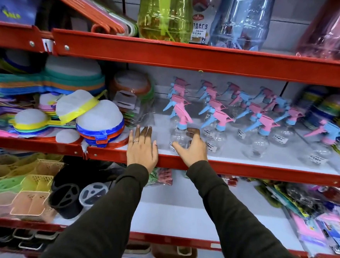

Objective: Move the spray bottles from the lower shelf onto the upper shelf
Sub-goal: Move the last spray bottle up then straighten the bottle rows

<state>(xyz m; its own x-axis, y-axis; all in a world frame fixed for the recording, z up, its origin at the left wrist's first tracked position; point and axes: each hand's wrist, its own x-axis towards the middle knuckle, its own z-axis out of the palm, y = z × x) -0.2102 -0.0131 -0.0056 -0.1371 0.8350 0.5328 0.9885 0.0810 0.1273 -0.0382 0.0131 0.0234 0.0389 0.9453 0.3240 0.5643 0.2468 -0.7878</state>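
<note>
Several clear spray bottles with pink and blue trigger heads stand in rows on the white middle shelf (243, 156). The front-left spray bottle (178, 136) stands upright near the shelf's front edge. My right hand (193, 148) is cupped loosely around its lower body, with the thumb in front and the spread fingers to its right; the hand is open. My left hand (142, 147) lies flat on the shelf to the left of that bottle, fingers apart and holding nothing. Another bottle (217, 137) stands just right of my right hand.
Stacked colourful strainers (97, 121) and bowls fill the shelf to the left. A red shelf lip (242, 170) runs along the front. The shelf below (179, 214) shows bare white board in the middle, with baskets (29, 195) on the left and packets (310, 215) on the right. Large plastic bottles (165, 13) stand above.
</note>
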